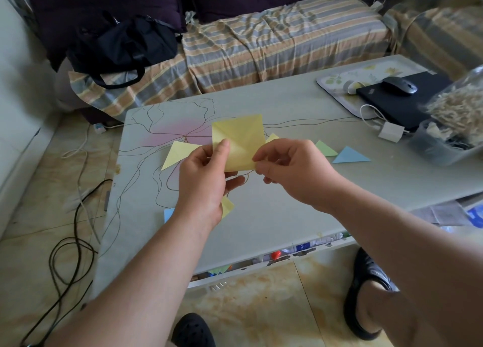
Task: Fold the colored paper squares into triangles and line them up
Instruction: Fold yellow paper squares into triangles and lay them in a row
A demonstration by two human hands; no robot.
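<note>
I hold a creased yellow paper square (239,140) above the table, unfolded. My left hand (206,179) pinches its lower left edge with the thumb on top. My right hand (292,171) pinches its lower right corner. On the table (274,210) lie folded triangles: a yellow one (177,154) at the left, a yellow tip (271,137) behind the square, a green one (324,149) and a blue one (350,156) at the right. Under my left wrist, a yellow piece (226,207) and a blue piece (168,214) partly show.
A black laptop (400,103) with a mouse (400,85) lies on a tray (337,90) at the far right, beside a white charger (390,132) and a plastic tub (441,148). A striped sofa (274,48) with a black bag (122,48) stands behind. Cables (70,255) lie on the floor at the left.
</note>
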